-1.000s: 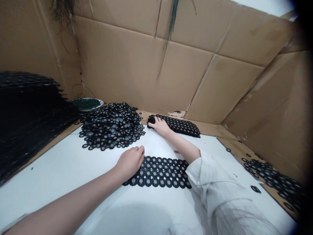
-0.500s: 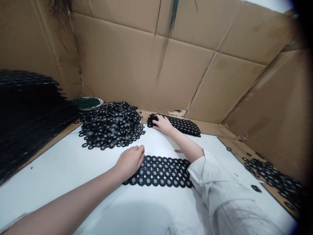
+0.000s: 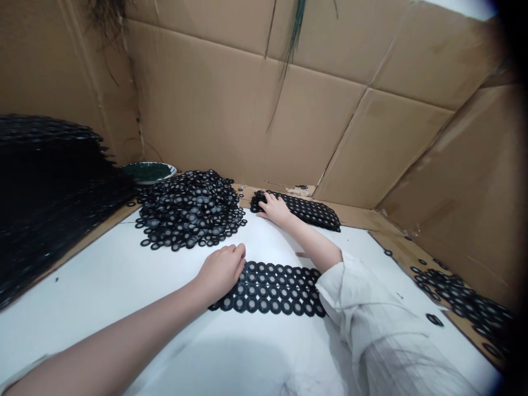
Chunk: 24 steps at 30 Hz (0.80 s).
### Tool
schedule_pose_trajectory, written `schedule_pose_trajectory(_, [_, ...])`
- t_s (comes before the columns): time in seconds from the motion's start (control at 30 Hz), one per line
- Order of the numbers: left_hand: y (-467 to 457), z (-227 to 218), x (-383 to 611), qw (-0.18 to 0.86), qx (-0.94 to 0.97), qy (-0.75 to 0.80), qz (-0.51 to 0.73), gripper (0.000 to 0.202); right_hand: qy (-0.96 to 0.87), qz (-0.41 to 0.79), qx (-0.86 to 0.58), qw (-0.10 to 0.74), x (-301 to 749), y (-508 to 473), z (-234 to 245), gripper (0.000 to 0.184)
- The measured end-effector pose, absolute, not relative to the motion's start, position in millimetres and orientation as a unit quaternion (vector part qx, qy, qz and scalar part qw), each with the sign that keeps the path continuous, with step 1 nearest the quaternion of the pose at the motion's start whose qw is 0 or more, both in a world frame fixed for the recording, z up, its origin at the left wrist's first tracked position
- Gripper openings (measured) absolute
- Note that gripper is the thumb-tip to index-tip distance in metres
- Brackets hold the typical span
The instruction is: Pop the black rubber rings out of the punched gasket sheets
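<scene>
On the white tabletop lies a flat sheet of joined black rings with pale centres, in several rows. My left hand is closed over its left end, fingers curled together; the fingertips are partly hidden. Farther back, my right hand reaches to the left end of a dark stack of similar ring sheets. Its fingers are spread over the stack's end, with the thumb at the front edge. My right sleeve hides the near sheet's right end.
A heap of loose black rings stands at the back left, by a dish of dark green bits. A tall black stack fills the far left. More rings lie at the right. Cardboard walls enclose the back and sides.
The view has shifted slightly. My right hand's thumb has straightened a little at the stack's end. My left hand stays on the near sheet.
</scene>
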<state>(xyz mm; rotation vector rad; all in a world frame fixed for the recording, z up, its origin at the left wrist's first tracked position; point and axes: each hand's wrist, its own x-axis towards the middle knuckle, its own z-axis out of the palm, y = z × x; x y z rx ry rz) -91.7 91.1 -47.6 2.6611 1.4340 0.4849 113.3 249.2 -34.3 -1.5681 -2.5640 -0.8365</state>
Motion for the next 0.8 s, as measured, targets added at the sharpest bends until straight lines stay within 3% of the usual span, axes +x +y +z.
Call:
schedule_pose_trajectory(0.2, [91.5, -49.1, -92.3, 0.041, 0.868, 0.465, 0.166, 0.018, -0.813, -0.259, -0.521, -0.009, 105.8, 247.9, -32.9, 0.033])
schedule_pose_trajectory(0.47, [91.4, -49.6, -92.6, 0.042, 0.869, 0.465, 0.165, 0.018, -0.779, -0.259, -0.571, 0.02, 116.5, 245.7, -11.2, 0.042])
schedule_pose_trajectory(0.8, [93.4, -49.9, -94.8, 0.098, 0.858, 0.465, 0.196, 0.018, -0.841, -0.229, -0.49, -0.007, 114.3, 217.3, -9.0, 0.029])
